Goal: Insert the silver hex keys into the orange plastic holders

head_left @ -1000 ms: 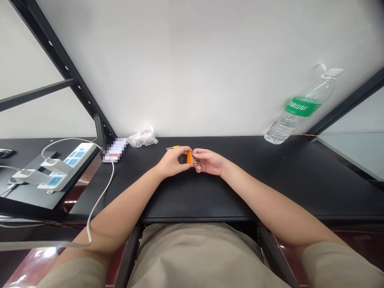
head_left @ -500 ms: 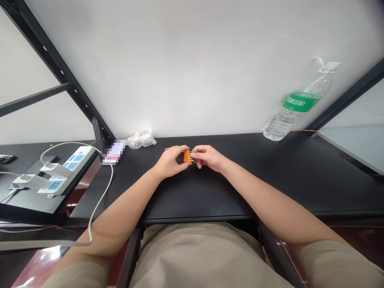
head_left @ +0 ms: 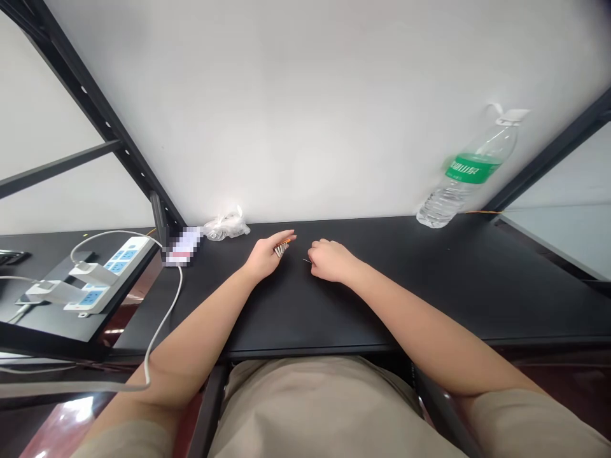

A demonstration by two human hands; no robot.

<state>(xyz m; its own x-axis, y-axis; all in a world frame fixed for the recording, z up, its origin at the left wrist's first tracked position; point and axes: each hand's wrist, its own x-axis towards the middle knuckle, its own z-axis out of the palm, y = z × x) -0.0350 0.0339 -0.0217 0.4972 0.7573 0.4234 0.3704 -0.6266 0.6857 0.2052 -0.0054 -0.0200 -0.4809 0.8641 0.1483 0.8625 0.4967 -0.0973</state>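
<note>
My left hand [head_left: 265, 256] is closed around a small orange holder [head_left: 282, 247] with a row of silvery pieces in it, above the black tabletop [head_left: 305, 312]. To its right, a gap away, my right hand [head_left: 329, 259] is curled with its fingers together. A thin metal piece [head_left: 307, 260] sticks out from its fingers toward the left; the rest of that piece is hidden by the hand.
A clear bottle with a green label [head_left: 472, 168] leans on the wall at the right. A crumpled plastic bag [head_left: 226, 225] lies at the back left, beside a blurred card [head_left: 184, 247]. Further left are a power strip [head_left: 112, 270] and a white cable [head_left: 165, 312].
My hands have moved apart. My right hand has come off the orange holder with a thin metal piece in its fingers, and my left hand has turned the holder.
</note>
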